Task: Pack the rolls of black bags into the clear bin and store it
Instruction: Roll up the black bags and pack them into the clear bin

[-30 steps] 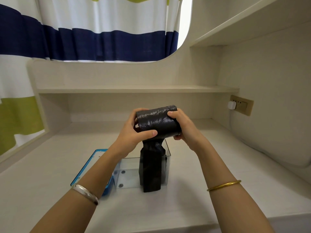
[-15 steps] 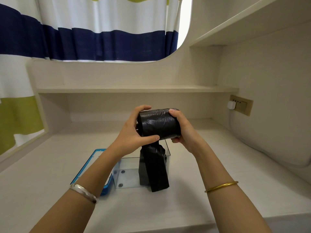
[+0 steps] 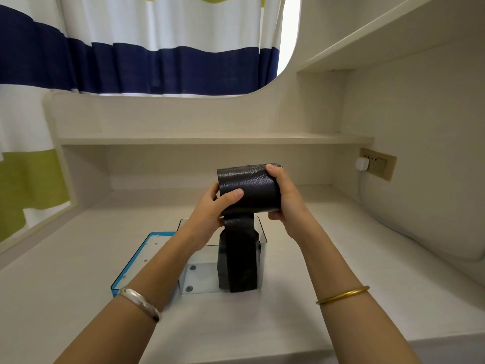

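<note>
A roll of black bags [image 3: 252, 189] is held sideways in the air above the clear bin [image 3: 199, 277]. My left hand [image 3: 210, 214] grips its left end, thumb across the front. My right hand [image 3: 286, 198] clasps the right end. A loose tail of black bag [image 3: 240, 258] hangs from the roll down over the right half of the bin, reaching near the desk; whether another roll sits behind it I cannot tell. The bin's left half shows only its clear floor.
A blue-edged lid [image 3: 143, 261] lies flat just left of the bin on the pale desk [image 3: 328, 258]. A shelf [image 3: 210, 139] runs across the back. A wall socket with a white plug [image 3: 375, 164] and cable is at right. Striped curtain [image 3: 131, 48] behind.
The roll has been turned in both hands and lifted slightly. The hanging tail has swung and now drops straighter over the bin's right side.
</note>
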{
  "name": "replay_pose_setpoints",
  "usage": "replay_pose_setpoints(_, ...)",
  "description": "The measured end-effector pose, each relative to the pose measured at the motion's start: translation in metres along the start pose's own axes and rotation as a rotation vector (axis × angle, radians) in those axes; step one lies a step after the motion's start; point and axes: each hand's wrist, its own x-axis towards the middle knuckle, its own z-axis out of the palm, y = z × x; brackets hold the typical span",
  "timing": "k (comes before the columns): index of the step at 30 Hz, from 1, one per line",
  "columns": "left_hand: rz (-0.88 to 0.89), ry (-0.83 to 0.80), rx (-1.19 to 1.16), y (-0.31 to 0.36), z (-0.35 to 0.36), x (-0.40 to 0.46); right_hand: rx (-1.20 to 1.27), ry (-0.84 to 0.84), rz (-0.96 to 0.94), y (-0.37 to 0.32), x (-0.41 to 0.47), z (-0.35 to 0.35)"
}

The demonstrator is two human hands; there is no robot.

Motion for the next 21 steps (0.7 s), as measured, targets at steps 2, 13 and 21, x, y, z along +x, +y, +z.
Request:
replay_pose_setpoints(2,-0.017,-0.015,0.004,0.0001,-0.0018,-0.0008,-0.009,-0.016,0.008,0.0016,0.0006,-0.0011)
replay_pose_setpoints(13,-0.045,-0.050,-0.201,0.0022,0.0006,-0.0023,0.079,-0.091,0.074,0.0078,0.0044,-0.0031)
replay_pose_setpoints(21,-0.139,-0.110,-0.234,0.0091,0.0024,-0.0041,0.049,-0.051,-0.010,0.0103,0.0042,-0.0028)
